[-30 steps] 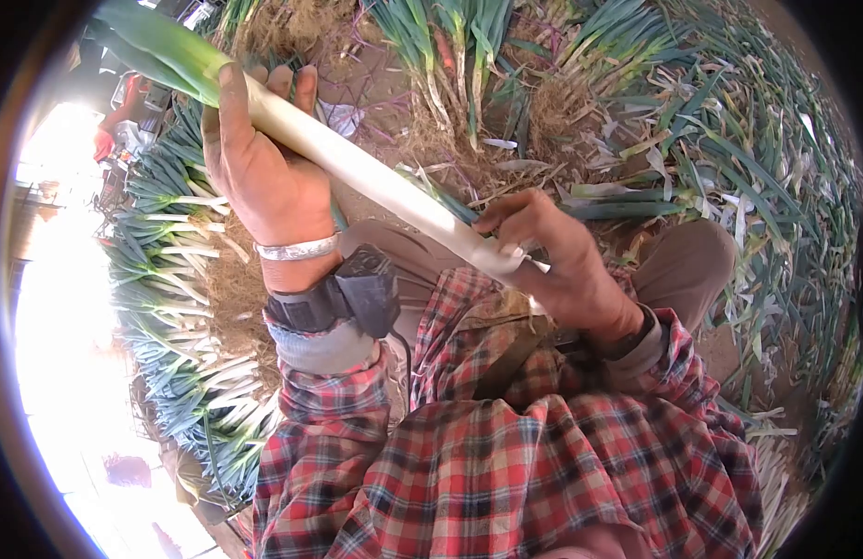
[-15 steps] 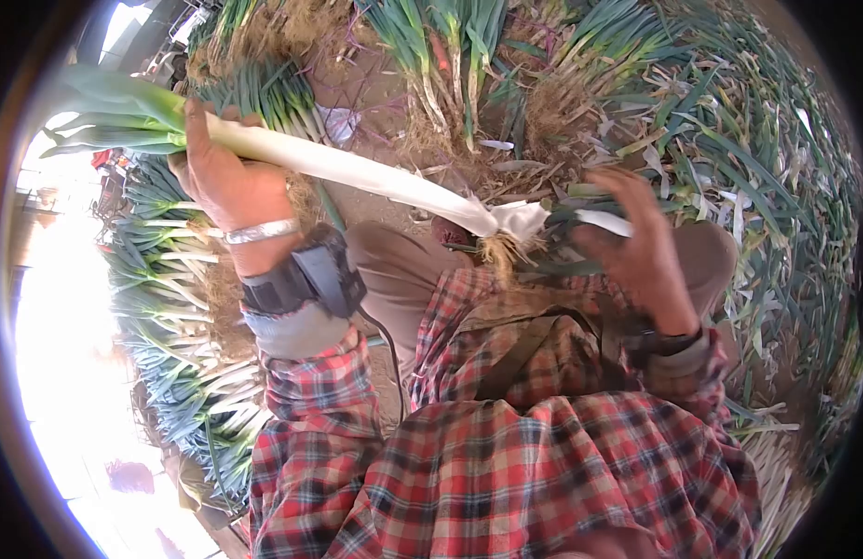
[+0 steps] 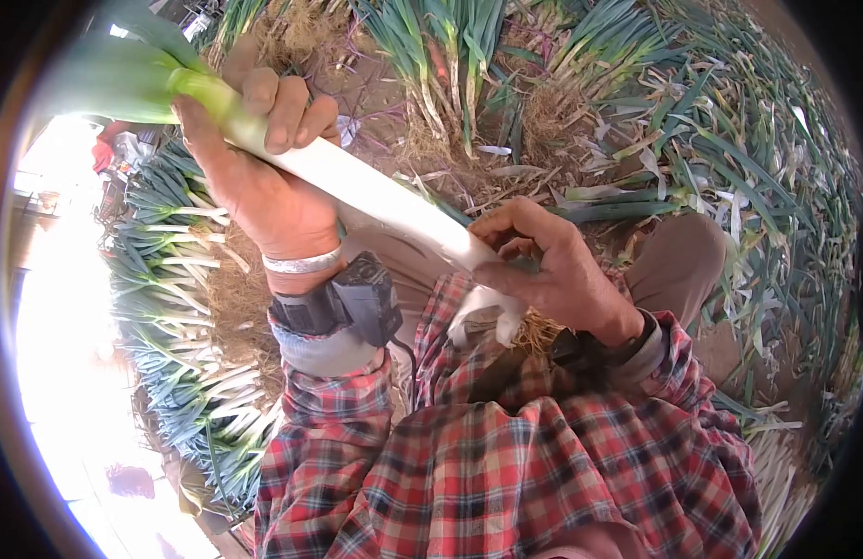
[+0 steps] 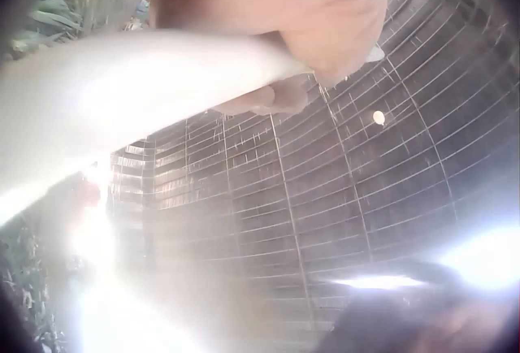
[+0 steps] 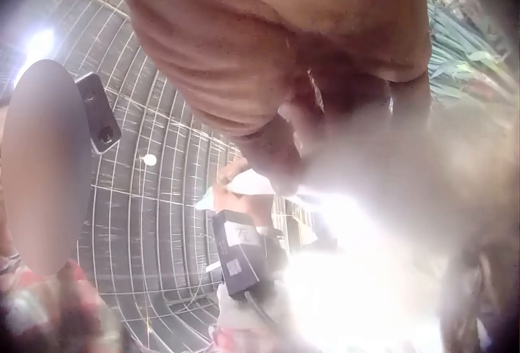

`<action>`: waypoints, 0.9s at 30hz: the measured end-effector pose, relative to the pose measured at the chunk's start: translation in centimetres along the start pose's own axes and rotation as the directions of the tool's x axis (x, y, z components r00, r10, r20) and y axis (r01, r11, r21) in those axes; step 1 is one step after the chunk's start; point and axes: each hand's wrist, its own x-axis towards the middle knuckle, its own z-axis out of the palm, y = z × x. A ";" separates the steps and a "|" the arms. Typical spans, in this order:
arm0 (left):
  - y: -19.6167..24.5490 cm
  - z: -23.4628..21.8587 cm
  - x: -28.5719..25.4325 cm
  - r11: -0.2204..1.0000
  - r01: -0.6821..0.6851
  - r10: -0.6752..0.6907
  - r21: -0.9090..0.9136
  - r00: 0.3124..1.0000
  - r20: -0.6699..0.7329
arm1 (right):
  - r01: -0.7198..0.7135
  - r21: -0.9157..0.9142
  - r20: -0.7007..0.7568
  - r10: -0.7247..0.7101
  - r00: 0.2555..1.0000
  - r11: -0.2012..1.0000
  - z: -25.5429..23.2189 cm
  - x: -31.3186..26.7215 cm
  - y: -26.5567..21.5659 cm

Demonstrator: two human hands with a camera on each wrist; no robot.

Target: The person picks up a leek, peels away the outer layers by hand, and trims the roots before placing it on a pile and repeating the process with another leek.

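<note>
A thick leek (image 3: 366, 186) slants across the head view, its green leaves at upper left and its white shaft running down to the right. My left hand (image 3: 264, 186) grips it just below the leaves, fingers curled over the shaft. With thumb and fingers, my right hand (image 3: 562, 265) pinches the lower end. Below that hand a loose white outer layer (image 3: 482, 303) hangs folded, and brown roots (image 3: 540, 333) show beside it. In the left wrist view the shaft (image 4: 146, 85) passes under the left hand (image 4: 276, 12). Glare hides much of the right wrist view around the right hand (image 5: 284, 60).
Rows of leeks (image 3: 184, 326) lie stacked on the left, roots inward. More bunches (image 3: 450, 65) with roots lie on the ground ahead. A wide heap of stripped leaves (image 3: 748, 177) covers the right side. Pale stalks (image 3: 776, 484) lie at lower right.
The right hand let go and swung right, showing the roots, then came back to pinch the lower shaft. A white layer now hangs there. The left hand's fingers have curled over the shaft.
</note>
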 end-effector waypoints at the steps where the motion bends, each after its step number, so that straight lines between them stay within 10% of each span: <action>1: -0.2 0.1 -0.3 1.000 -0.016 0.016 -0.007 1.000 0.005 | -0.024 0.050 0.001 0.024 1.000 0.998 0.0 -0.1 -0.1; 20: -1.6 0.4 -4.7 0.944 -0.025 0.108 0.329 0.966 -0.236 | -0.199 -0.091 0.282 0.217 0.935 0.976 1.2 -1.0 1.3; 23: -1.6 0.7 -4.1 0.822 -0.018 0.280 0.569 0.883 -0.377 | 0.159 -0.231 0.217 -0.108 0.970 0.960 1.2 -1.2 2.0; 26: -0.6 -0.9 -3.1 0.768 -0.004 0.396 0.640 0.789 -0.470 | 0.239 0.142 0.106 -0.254 0.961 0.961 0.5 -1.4 3.0; 27: 0.3 -1.8 -2.9 0.801 -0.019 0.382 0.598 0.785 -0.487 | 0.058 0.363 0.095 -0.099 0.991 0.930 -0.2 -1.7 2.3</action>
